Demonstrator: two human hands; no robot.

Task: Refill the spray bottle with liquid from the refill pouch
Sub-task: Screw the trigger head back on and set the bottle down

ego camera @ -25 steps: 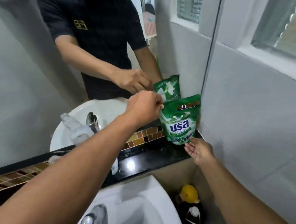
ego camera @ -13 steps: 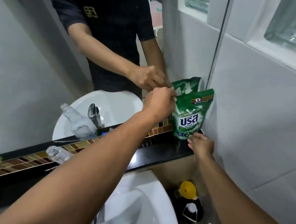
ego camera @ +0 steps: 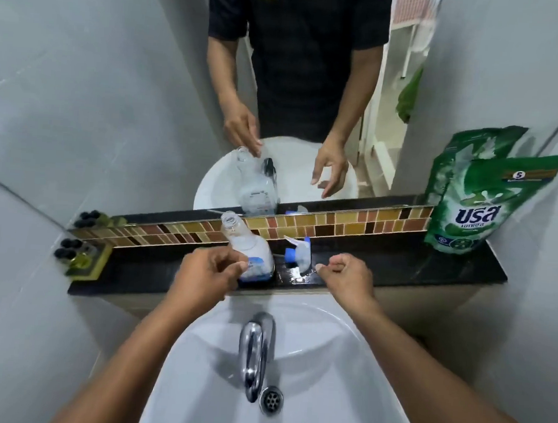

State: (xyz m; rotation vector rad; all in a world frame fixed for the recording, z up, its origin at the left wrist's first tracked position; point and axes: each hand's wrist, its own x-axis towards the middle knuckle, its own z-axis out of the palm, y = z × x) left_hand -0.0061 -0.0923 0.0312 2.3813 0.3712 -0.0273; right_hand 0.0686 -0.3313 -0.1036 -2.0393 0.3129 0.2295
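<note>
The clear spray bottle (ego camera: 247, 252) stands uncapped on the black ledge (ego camera: 414, 268) behind the sink, its neck tilted slightly left. Its spray head (ego camera: 298, 255), with a blue nozzle, lies on the ledge just right of it. The green refill pouch (ego camera: 474, 203) stands at the ledge's far right, leaning on the mirror and wall. My left hand (ego camera: 208, 272) hovers at the bottle's base with fingers loosely curled, its fingertips at the blue label; no firm grip shows. My right hand (ego camera: 345, 276) is half curled near the spray head and holds nothing.
A chrome faucet (ego camera: 256, 347) and white basin (ego camera: 342, 385) with a drain (ego camera: 271, 399) lie below my arms. Small dark-capped bottles on a tray (ego camera: 79, 258) sit at the ledge's left end. A mirror above the mosaic strip reflects the scene.
Both hands have left the pouch, which now stands alone at the far right. They have moved left to the bottle and spray head, and the view has swung down over the sink.
</note>
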